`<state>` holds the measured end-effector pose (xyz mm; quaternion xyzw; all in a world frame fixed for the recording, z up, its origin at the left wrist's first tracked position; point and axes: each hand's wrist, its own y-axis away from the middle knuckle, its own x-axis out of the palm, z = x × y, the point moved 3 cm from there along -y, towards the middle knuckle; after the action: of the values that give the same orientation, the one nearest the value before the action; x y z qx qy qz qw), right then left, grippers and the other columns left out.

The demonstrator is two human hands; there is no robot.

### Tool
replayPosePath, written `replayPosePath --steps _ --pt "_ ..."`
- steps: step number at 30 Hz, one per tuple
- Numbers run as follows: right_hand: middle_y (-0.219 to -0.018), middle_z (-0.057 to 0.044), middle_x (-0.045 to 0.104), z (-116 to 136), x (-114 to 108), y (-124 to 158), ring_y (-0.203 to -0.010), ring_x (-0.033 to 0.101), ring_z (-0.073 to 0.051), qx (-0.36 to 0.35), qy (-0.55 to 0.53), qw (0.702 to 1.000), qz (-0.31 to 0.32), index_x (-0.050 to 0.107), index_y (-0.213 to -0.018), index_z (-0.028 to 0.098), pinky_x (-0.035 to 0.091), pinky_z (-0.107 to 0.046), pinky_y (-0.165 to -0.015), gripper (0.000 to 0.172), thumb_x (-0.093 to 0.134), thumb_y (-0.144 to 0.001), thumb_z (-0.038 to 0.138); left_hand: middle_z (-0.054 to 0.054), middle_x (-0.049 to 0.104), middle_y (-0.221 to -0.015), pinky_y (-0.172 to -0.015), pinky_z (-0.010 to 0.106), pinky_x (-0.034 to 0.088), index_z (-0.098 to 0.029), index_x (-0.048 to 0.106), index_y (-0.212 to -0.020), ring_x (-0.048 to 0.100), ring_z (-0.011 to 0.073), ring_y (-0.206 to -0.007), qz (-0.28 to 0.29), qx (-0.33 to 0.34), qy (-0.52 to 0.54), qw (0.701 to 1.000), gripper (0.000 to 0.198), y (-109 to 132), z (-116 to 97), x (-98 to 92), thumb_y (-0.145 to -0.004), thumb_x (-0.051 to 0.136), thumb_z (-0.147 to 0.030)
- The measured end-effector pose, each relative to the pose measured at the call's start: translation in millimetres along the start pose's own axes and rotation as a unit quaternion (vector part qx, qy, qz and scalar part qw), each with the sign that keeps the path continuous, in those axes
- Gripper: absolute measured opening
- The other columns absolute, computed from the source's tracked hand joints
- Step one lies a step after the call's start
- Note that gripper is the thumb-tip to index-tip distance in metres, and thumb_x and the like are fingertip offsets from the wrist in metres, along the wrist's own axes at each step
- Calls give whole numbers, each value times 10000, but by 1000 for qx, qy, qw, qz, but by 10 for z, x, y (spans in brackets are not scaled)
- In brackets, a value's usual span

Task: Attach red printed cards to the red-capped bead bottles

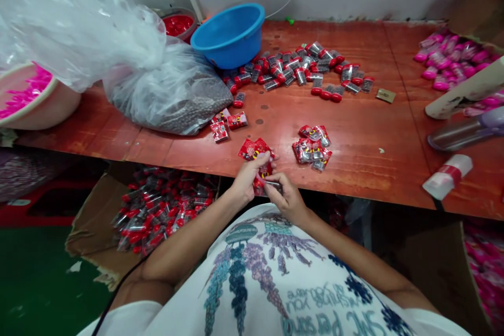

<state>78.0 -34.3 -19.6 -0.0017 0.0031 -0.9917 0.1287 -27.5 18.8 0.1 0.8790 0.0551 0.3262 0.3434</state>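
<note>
Both my hands meet at the near edge of the red-brown table (354, 168). My left hand (248, 176) pinches a small red printed packet (264, 172). My right hand (285, 197) is closed on a small clear tube (273, 185) with dark contents, right against the packet. A few loose red packets (252, 149) lie just beyond my fingers. A small pile of wrapped tubes (313, 147) sits to the right of them. Further back lies a spread of red-capped tubes (303, 68).
A blue basin (230, 34) stands at the back, beside a clear plastic bag of dark beads (177, 94). A bowl of pink caps (27, 97) is at left. Pink tubes (452, 60) and bottles are at right. A cardboard box of tubes (157, 210) sits under the table.
</note>
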Motion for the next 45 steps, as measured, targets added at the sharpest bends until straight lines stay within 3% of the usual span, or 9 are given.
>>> replayPosePath --steps 6,12,14,17,21,27,33,37,45 --pt "-642 60 539 -23 -107 -127 -449 427 -73 72 -122 983 -113 493 -1054 245 329 -178 -412 260 492 -893 450 -26 583 -679 -553 198 499 -169 619 -837 546 73 -547 -5 144 77 987 268 -116 -232 -133 -706 739 -371" --pt "-739 26 578 -33 -233 -142 -516 458 -79 35 -80 986 -143 558 -1158 251 378 -187 -456 325 565 -861 384 -7 649 -835 -703 238 514 -199 637 -1011 601 118 -699 8 264 -161 951 543 228 -98 -106 -510 845 -193" --pt "-745 22 586 -39 -224 -135 -526 470 -85 28 -69 990 -124 562 -1229 260 398 -199 -475 390 573 -855 368 7 671 -845 -720 245 514 -196 661 -968 620 141 -747 5 272 -206 940 475 249 -58 -69 -525 829 -168" --pt "-715 29 593 -57 -215 -127 -502 480 -86 42 -73 991 -105 574 -1246 266 402 -205 -458 402 557 -862 381 16 667 -707 -526 213 483 -166 684 -803 603 132 -593 -32 256 -190 947 235 182 -29 -84 -613 789 -256" --pt "-700 23 610 -82 -237 -122 -511 510 -99 63 -107 986 -112 602 -1214 275 418 -209 -453 385 560 -855 409 17 659 -644 -382 186 401 -158 696 -774 552 100 -458 -33 223 -142 964 187 121 5 -104 -668 756 -301" --pt "-683 18 596 -79 -216 -118 -517 514 -99 63 -127 985 -103 595 -1207 267 416 -204 -449 377 547 -865 420 -5 642 -596 -370 179 422 -150 670 -693 526 76 -406 -63 232 -94 966 238 134 35 -83 -581 817 -300" --pt "-765 8 608 -53 -210 -139 -568 537 -114 55 -145 982 -106 526 -1241 282 426 -214 -472 381 503 -892 432 14 634 -544 -336 198 386 -166 646 -664 599 147 -470 -2 196 -124 973 219 180 95 -7 -621 792 -323" --pt "-923 -13 616 -66 -237 -135 -672 568 -126 27 -89 990 -102 493 -1237 276 468 -227 -553 364 516 -894 396 37 675 -619 -401 221 440 -155 651 -652 647 184 -564 -15 218 -129 967 219 222 72 13 -554 825 -245" --pt "-1087 -38 615 -142 -216 -111 -945 597 -172 -12 -8 997 -78 501 -1179 251 488 -280 -784 322 564 -875 335 -30 641 -567 -456 223 462 -187 667 -712 585 120 -476 -46 289 -129 948 275 210 47 -59 -498 839 -182"
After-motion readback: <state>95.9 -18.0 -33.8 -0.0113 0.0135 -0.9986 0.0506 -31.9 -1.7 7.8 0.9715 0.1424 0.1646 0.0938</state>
